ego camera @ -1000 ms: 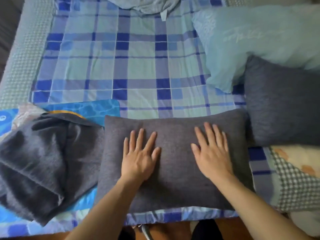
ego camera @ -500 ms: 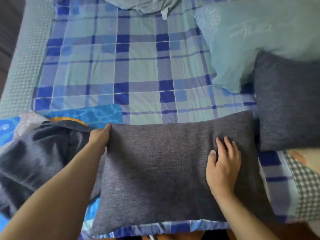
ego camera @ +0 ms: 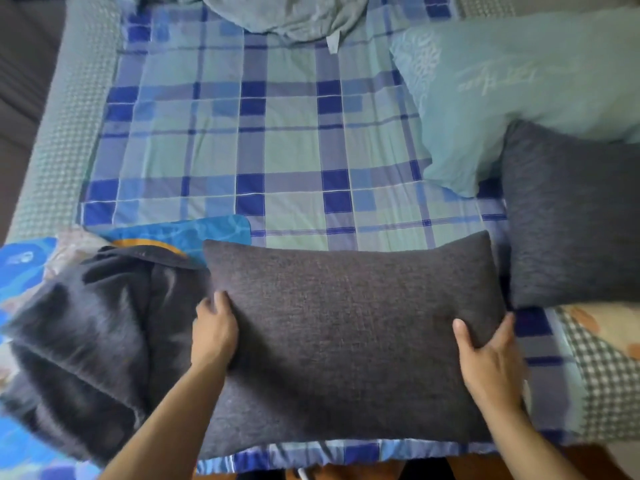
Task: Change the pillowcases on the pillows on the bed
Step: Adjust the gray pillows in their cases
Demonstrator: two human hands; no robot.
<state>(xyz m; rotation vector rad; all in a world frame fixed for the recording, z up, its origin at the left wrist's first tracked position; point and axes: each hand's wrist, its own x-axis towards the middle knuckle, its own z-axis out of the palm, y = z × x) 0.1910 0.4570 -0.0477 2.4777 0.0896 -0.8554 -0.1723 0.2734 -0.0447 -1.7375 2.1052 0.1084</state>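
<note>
You grip the grey pillow [ego camera: 349, 337] at both short ends: your left hand [ego camera: 213, 336] curls over its left edge, your right hand [ego camera: 490, 355] clasps the right edge. It lies on the plaid sheet [ego camera: 277, 140] at the bed's near edge, a second grey pillow [ego camera: 571, 216] just beside it.

A bed [ego camera: 277, 140] covered in a blue plaid sheet. On it lie two dark grey pillows [ego camera: 346, 334] [ego camera: 571, 220], a teal pillow [ego camera: 512, 98], crumpled grey cloth [ego camera: 86, 341] and a grey-green bundle [ego camera: 284, 15].
</note>
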